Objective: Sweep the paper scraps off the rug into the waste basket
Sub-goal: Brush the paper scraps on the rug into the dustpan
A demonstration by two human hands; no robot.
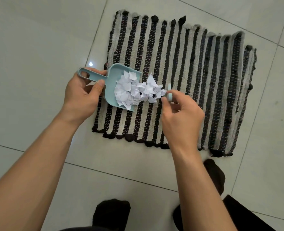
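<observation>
Pale-blue plastic dustpan (114,84) sat on the left edge of the black-and-cream striped woven rug (196,77). My left hand (81,95) gripped its looped handle, thumb and fingers curled round it. Torn paper scraps (134,90) lay heaped, some inside the pan, some on the rug at its mouth. My right hand (181,117) pinched a small pale-blue brush (170,95) just beside the heap. Waste basket: not in view.

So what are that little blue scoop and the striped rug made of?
The scoop looks like moulded plastic: a smooth, matte, pale blue shell, one piece with its looped handle. The rug appears to be woven cloth, perhaps cotton rag: ribbed black and beige strips with visible stitching and knotted ends.
</observation>
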